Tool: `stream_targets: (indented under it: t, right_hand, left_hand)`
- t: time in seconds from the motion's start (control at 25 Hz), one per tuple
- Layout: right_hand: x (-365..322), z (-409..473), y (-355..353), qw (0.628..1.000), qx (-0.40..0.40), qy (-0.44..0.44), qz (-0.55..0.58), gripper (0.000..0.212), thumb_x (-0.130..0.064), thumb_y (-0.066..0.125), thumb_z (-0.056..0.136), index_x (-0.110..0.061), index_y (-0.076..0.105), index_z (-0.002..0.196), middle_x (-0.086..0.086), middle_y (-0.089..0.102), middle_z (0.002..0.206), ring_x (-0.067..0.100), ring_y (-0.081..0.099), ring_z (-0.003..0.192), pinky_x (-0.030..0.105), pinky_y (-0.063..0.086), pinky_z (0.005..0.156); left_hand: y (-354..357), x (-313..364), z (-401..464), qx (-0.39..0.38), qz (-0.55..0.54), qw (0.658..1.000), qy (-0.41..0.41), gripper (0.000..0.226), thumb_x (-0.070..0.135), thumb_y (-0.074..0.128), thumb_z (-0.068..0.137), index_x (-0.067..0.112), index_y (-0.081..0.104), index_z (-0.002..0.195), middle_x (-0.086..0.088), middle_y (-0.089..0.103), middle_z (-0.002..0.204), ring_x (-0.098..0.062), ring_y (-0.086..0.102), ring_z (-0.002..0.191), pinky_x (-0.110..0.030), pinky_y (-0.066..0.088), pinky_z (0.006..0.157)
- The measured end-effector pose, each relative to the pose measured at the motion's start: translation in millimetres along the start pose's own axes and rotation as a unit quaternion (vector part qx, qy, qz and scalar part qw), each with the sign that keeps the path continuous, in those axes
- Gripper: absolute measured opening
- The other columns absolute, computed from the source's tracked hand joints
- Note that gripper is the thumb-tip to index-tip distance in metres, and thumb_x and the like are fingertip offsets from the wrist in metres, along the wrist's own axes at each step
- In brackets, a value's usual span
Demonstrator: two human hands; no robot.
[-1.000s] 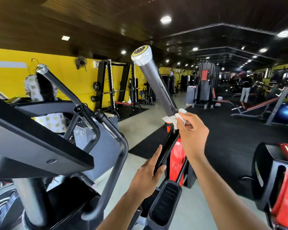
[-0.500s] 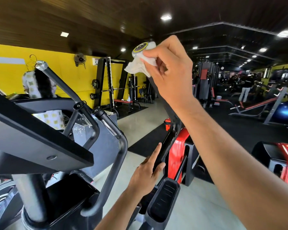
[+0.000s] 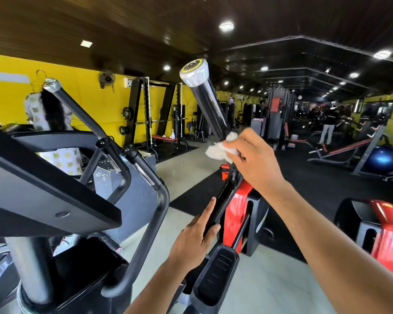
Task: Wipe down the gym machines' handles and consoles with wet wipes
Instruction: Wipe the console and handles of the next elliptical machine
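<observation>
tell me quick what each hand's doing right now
Left hand: open, straight fingers resting against the lower bar.
Right hand: closed on the wipe, at the bottom of the handle.

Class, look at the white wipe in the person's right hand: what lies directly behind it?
The wipe is pinched by the right hand against the lower end of the tall black handle. The stretch of handle behind wipe and hand is covered, so it cannot be seen.

Crumpled white wet wipe (image 3: 221, 151) against tilted black handle (image 3: 208, 105), silver-capped
</observation>
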State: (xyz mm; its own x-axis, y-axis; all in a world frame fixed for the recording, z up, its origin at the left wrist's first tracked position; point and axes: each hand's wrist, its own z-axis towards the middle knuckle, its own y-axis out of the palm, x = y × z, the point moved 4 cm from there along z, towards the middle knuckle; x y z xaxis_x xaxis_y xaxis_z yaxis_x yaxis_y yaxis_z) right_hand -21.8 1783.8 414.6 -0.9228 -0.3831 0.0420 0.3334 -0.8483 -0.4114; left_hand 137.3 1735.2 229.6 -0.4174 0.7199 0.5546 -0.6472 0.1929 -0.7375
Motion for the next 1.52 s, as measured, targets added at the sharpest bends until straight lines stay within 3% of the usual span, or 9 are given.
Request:
stream_targets:
  t: [0.2,0.28,0.4,0.52,0.6,0.8,1.0,1.12,1.52]
  right_hand:
    - [40.5,-63.1,15.2,0.995,-0.074,0.027,-0.068,0.02,0.001,0.076,0.087,-0.01,0.074,0.103,-0.002,0.048,0.084,0.014,0.049,0.068,0.021,0.04,0.06]
    - [39.1,-61.3,9.0,0.992,-0.094,0.008,-0.086,0.024,0.003,0.077,0.084,-0.01,0.075,0.105,0.001,0.053,0.089,0.021,0.059,0.073,0.03,0.053,0.06]
    - [-3.8,-17.6,-23.1,0.982,-0.079,-0.14,-0.104,0.024,0.001,0.077,0.085,-0.009,0.075,0.107,0.0,0.056,0.11,0.025,0.061,0.092,0.04,0.058,0.076]
    - [-72.8,46.8,-65.3,0.89,0.003,-0.408,-0.205,0.01,-0.004,0.072,0.093,-0.011,0.078,0.097,0.002,0.072,0.118,0.03,0.064,0.118,0.042,0.046,0.103]
    - [-98.1,85.6,-74.1,0.819,-0.011,-0.499,-0.284,0.016,-0.006,0.064,0.1,-0.012,0.078,0.103,0.0,0.074,0.12,0.031,0.06,0.13,0.051,0.038,0.114]
    - [-110.3,146.0,-71.4,0.669,-0.189,-0.556,-0.456,0.041,0.005,0.031,0.106,-0.008,0.067,0.12,0.006,0.07,0.123,0.032,0.036,0.148,0.06,0.003,0.125]
    - [-104.4,136.6,-44.6,0.57,-0.253,-0.561,-0.545,0.033,0.01,0.037,0.1,-0.005,0.066,0.107,0.009,0.067,0.097,0.033,0.058,0.119,0.06,-0.01,0.123]
    - [-92.4,118.1,-29.8,0.569,-0.284,-0.554,-0.537,0.033,0.013,0.038,0.095,-0.002,0.066,0.1,0.011,0.066,0.09,0.035,0.061,0.109,0.062,-0.012,0.122]
    - [-37.5,21.8,28.8,0.638,-0.372,-0.493,-0.459,0.024,0.008,0.066,0.076,-0.013,0.069,0.066,0.003,0.053,0.054,0.024,0.054,0.058,0.057,0.021,0.124]
  left_hand:
    - [0.5,-2.8,-0.7,0.003,0.01,1.0,0.007,0.065,0.065,0.028,0.104,0.061,-0.011,0.156,0.01,0.049,0.157,-0.015,0.06,0.13,-0.036,0.049,0.106]
    - [1.6,-3.8,-1.0,0.004,0.008,1.0,0.006,0.064,0.064,0.028,0.105,0.063,-0.013,0.155,0.007,0.054,0.151,-0.016,0.064,0.123,-0.037,0.051,0.103]
    - [2.5,-5.7,-0.3,0.006,-0.004,1.0,0.008,0.065,0.062,0.03,0.105,0.066,-0.015,0.152,0.003,0.056,0.148,-0.019,0.066,0.121,-0.041,0.052,0.105]
    - [3.1,-7.9,0.5,0.006,-0.011,1.0,0.013,0.064,0.062,0.03,0.105,0.067,-0.016,0.151,0.001,0.054,0.149,-0.02,0.065,0.122,-0.042,0.053,0.106]
    - [3.2,-8.3,0.4,0.011,-0.012,1.0,0.013,0.064,0.061,0.03,0.106,0.067,-0.016,0.151,0.003,0.053,0.149,-0.019,0.067,0.12,-0.04,0.054,0.104]
    - [6.7,-11.5,2.8,0.021,-0.006,1.0,0.018,0.064,0.063,0.028,0.104,0.068,-0.018,0.149,0.002,0.054,0.147,-0.023,0.069,0.114,-0.044,0.055,0.101]
    - [4.7,-9.9,2.5,0.041,-0.011,0.999,0.021,0.064,0.061,0.029,0.106,0.07,-0.018,0.148,0.006,0.054,0.145,-0.028,0.068,0.113,-0.043,0.053,0.099]
    - [2.0,-8.2,0.5,0.045,-0.019,0.999,0.019,0.064,0.059,0.031,0.106,0.071,-0.017,0.148,0.009,0.051,0.148,-0.029,0.066,0.117,-0.044,0.052,0.099]
    - [5.5,-11.7,4.3,0.045,0.016,0.999,0.021,0.065,0.061,0.028,0.106,0.065,-0.019,0.151,0.004,0.059,0.127,-0.024,0.069,0.105,-0.043,0.055,0.095]
